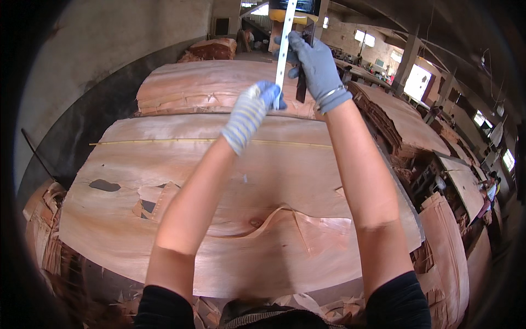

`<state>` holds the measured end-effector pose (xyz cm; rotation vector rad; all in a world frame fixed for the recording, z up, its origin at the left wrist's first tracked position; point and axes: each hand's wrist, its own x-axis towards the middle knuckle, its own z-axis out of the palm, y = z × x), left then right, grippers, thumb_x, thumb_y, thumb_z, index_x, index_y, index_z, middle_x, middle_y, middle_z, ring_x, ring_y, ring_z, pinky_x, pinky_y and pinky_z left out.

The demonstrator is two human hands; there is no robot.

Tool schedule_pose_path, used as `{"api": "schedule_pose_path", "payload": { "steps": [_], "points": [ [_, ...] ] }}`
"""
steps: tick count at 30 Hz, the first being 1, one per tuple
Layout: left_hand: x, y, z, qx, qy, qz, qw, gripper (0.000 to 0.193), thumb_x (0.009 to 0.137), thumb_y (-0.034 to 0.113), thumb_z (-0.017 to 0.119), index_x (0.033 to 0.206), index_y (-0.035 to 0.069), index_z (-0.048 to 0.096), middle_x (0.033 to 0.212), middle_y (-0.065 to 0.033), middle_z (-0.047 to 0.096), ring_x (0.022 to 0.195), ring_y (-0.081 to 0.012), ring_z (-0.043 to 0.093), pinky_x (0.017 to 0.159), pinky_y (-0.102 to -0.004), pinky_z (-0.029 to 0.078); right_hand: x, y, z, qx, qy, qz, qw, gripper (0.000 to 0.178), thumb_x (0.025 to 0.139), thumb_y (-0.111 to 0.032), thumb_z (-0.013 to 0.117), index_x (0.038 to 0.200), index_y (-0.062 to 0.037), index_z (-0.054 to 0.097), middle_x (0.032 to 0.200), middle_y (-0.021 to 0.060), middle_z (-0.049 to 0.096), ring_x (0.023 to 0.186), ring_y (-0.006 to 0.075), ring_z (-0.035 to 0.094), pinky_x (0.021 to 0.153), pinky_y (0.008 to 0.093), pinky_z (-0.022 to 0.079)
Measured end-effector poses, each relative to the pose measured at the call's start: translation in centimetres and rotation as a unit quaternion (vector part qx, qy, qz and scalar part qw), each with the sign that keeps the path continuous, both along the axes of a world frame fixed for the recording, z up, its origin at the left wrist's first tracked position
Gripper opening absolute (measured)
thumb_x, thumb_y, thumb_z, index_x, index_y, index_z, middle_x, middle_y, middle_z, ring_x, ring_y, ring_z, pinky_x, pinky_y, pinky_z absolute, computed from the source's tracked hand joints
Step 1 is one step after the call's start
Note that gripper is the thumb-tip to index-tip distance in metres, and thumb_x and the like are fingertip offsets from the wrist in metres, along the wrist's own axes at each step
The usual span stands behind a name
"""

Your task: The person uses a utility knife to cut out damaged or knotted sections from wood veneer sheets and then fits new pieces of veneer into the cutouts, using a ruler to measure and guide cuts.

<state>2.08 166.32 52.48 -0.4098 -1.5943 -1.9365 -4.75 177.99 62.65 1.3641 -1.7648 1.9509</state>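
Note:
My left hand [249,112], in a striped blue and white glove, is raised over the sheets and closed around the lower end of a white tape [283,57] with a row of small dark holes. The tape runs up past a black and yellow holder [296,17], cut off by the top edge. Beside the tape, my right hand [319,68], in a grey glove, has its fingers closed about a dark, flat, blade-like strip [301,90]. Below both hands lies a wide wood veneer sheet [164,126], with a dark hole [104,185] and a torn, lifted flap [323,233].
A thin yellow stick [164,141] lies across the sheet. Behind it stands another veneer stack [192,82]; more stacks [400,118] line the right side. Veneer scraps [307,301] litter the near edge. A wall [109,49] rises at left. People [487,194] are far right.

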Motion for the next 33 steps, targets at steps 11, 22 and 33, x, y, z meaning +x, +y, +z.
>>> {"api": "schedule_pose_path", "payload": {
  "steps": [11, 22, 33],
  "points": [
    [6.6, -0.1, -9.4, -0.314, -0.087, 0.084, 0.942, 0.028, 0.087, 0.019, 0.061, 0.107, -0.001, 0.061, 0.095, -0.0099, 0.067, 0.088, -0.0167, 0.062, 0.081, -0.0267, 0.048, 8.4, 6.0, -15.0, -0.027, -0.224, -0.005, 0.974, 0.019, 0.088, -0.020, 0.060, 0.087, -0.0013, 0.061, 0.066, 0.0037, 0.061, 0.040, 0.0040, 0.042, 0.035, 0.0180, 0.031],
    [1.9, 7.8, -7.8, -0.348, 0.057, 0.378, 0.856, 0.012, 0.077, 0.010, 0.069, 0.085, 0.002, 0.066, 0.081, -0.0116, 0.064, 0.078, -0.0207, 0.062, 0.072, -0.0308, 0.047, 4.5, 12.7, -22.3, 0.186, 0.193, -0.342, 0.900, 0.012, 0.078, -0.009, 0.057, 0.090, -0.0083, 0.056, 0.074, 0.0110, 0.060, 0.064, 0.0314, 0.060, 0.058, 0.0366, 0.049],
    [-9.2, 5.6, -14.3, -0.114, -0.130, 0.234, 0.957, 0.033, 0.093, 0.023, 0.051, 0.114, -0.001, 0.056, 0.109, -0.0110, 0.059, 0.101, -0.0200, 0.055, 0.095, -0.0327, 0.041, -14.2, 36.3, -32.3, 0.159, -0.235, -0.149, 0.947, 0.011, 0.088, -0.014, 0.058, 0.088, -0.0027, 0.059, 0.065, 0.0041, 0.056, 0.045, 0.0108, 0.053, 0.043, 0.0247, 0.042]
  ]
}}
